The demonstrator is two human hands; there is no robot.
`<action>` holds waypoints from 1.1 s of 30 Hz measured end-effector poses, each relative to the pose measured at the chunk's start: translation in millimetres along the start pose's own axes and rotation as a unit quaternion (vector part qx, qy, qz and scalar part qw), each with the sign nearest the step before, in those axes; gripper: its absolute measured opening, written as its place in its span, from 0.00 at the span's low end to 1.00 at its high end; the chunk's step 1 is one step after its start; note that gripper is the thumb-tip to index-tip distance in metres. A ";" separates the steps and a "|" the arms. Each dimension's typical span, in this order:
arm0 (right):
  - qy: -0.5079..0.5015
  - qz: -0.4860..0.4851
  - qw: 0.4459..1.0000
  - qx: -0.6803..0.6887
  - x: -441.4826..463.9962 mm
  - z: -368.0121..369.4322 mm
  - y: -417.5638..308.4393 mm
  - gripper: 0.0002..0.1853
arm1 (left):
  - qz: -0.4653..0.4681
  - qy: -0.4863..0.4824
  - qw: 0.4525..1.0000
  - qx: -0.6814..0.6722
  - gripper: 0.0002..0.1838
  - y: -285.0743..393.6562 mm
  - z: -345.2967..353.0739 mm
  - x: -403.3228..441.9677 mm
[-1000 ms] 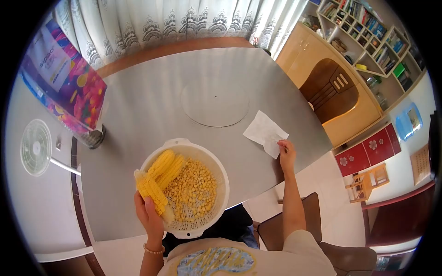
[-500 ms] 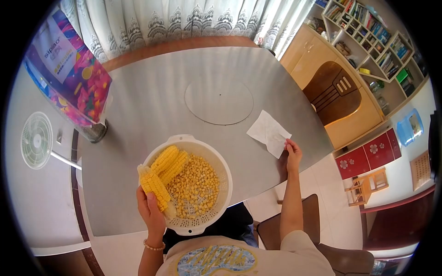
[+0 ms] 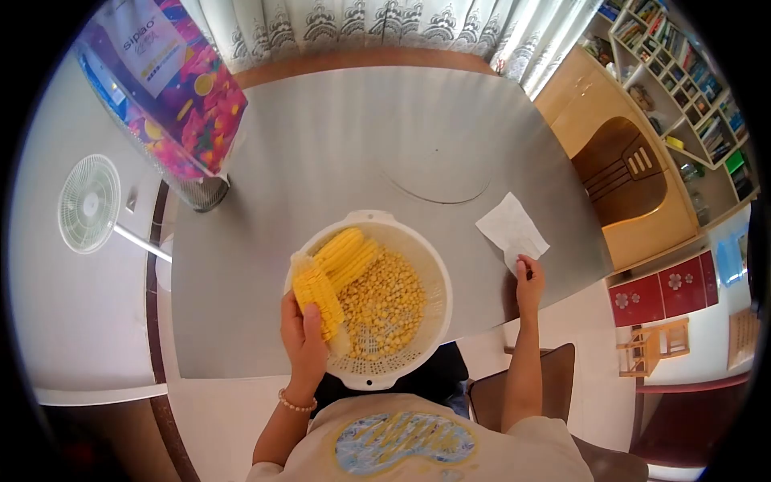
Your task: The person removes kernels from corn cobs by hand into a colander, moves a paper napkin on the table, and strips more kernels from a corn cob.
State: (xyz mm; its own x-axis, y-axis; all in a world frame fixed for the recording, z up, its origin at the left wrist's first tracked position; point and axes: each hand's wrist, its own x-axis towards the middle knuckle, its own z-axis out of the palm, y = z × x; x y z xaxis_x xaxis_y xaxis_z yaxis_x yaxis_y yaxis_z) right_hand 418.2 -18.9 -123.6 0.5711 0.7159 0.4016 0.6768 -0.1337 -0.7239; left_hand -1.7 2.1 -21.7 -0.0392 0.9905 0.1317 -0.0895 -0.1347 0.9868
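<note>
My left hand (image 3: 305,347) is closed around a corn cob (image 3: 316,299), which it holds tilted at the left side of a white colander (image 3: 438,277). The cob is partly stripped toward its lower end. Inside the colander, other yellow cobs (image 3: 353,259) lean at the back left, and loose corn kernels (image 3: 389,301) cover much of the bottom. Further right, my right hand (image 3: 530,289) has its fingers pinched at the near edge of a white paper tissue (image 3: 511,228) lying on the grey table (image 3: 321,153).
A colourful printed bag (image 3: 185,88) stands at the table's back left by a mesh holder (image 3: 205,193). A white fan (image 3: 88,203) is at left. A wooden chair (image 3: 622,165) stands beyond the right edge, and a brown chair (image 3: 522,386) near my right arm.
The whole view has shifted, so the table and objects appear further right and a little higher. My left hand keeps the cob at the colander; my right hand stays at the tissue's edge.
</note>
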 end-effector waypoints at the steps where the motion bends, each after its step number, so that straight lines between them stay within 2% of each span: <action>1: -0.005 0.004 1.000 0.000 -5.4 -0.2 -7.4 0.09 | -0.005 0.001 1.000 0.004 0.17 1.4 0.4 0.0; 3: 0.118 -0.125 0.983 -0.063 -12.3 -2.0 -23.5 0.07 | -0.007 -0.013 1.000 -0.024 0.18 4.5 1.0 1.1; 6: 0.147 -0.139 0.976 -0.076 -46.5 2.1 -63.9 0.07 | -0.038 -0.019 0.999 -0.021 0.18 6.9 0.8 3.0; 8: 0.114 -0.086 0.990 -0.004 -75.5 9.2 -119.3 0.06 | -0.029 -0.021 0.999 -0.022 0.18 4.9 1.6 4.6; 10: 0.086 -0.031 0.985 0.148 -97.0 18.1 -162.8 0.06 | -0.025 -0.026 0.999 -0.016 0.19 6.4 2.4 4.3; 11: 0.085 -0.026 0.985 0.148 -101.2 18.3 -186.0 0.06 | -0.032 -0.017 0.999 -0.019 0.19 9.1 4.0 4.8; 13: -0.035 -0.119 0.982 0.139 -100.3 17.0 -224.3 0.05 | -0.045 -0.010 0.999 -0.021 0.19 9.4 3.8 4.7; 14: -0.036 -0.114 0.983 0.137 -97.2 18.1 -232.4 0.05 | -0.033 -0.012 0.999 -0.021 0.19 7.9 3.0 4.6; 15: -0.181 -0.148 0.966 0.109 -92.0 20.2 -238.8 0.05 | -0.020 -0.014 0.999 -0.022 0.20 6.4 2.3 4.4; 16: -0.321 -0.179 0.927 0.079 -88.0 23.8 -242.9 0.05 | -0.023 -0.015 0.999 -0.022 0.20 4.5 1.7 4.1; 17: -0.322 -0.177 0.927 0.079 -86.1 30.3 -243.5 0.05 | -0.019 -0.016 0.999 -0.026 0.20 2.2 0.8 3.5; 19: -0.472 -0.326 0.815 -0.083 -86.2 46.7 -239.9 0.07 | -0.015 -0.015 0.999 -0.031 0.20 0.7 0.1 2.6; 20: -0.473 -0.328 0.813 -0.084 -88.9 54.4 -239.0 0.07 | -0.013 -0.010 0.999 -0.041 0.20 0.8 0.5 2.8; 22: -0.484 -0.401 0.765 -0.139 -94.1 68.9 -239.3 0.06 | -0.011 -0.002 0.999 -0.052 0.20 1.4 0.1 2.6; 25: -0.502 -0.439 0.726 -0.169 -94.1 81.3 -244.7 0.03 | -0.017 -0.003 0.998 -0.060 0.20 2.6 -0.6 1.5; 28: -0.547 -0.409 0.702 -0.201 -99.8 93.8 -241.5 0.02 | -0.002 -0.011 0.999 -0.048 0.20 2.5 -1.2 1.4; 32: -0.553 -0.387 0.706 -0.215 -103.5 98.3 -238.5 0.04 | -0.012 -0.017 0.998 -0.058 0.21 2.6 -3.1 1.7; 33: -0.535 -0.342 0.748 -0.193 -101.8 100.1 -227.4 0.04 | -0.020 -0.023 0.997 -0.068 0.21 2.0 -3.4 2.6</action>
State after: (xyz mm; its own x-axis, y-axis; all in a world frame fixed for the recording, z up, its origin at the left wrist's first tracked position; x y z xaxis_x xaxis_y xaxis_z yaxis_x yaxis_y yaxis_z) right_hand 159.6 7.2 -55.9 -0.5285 0.8187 -0.2245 0.8427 0.4741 -0.2550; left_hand -5.4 4.3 -19.7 0.0135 0.9950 0.0992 -0.2246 -0.0936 0.9699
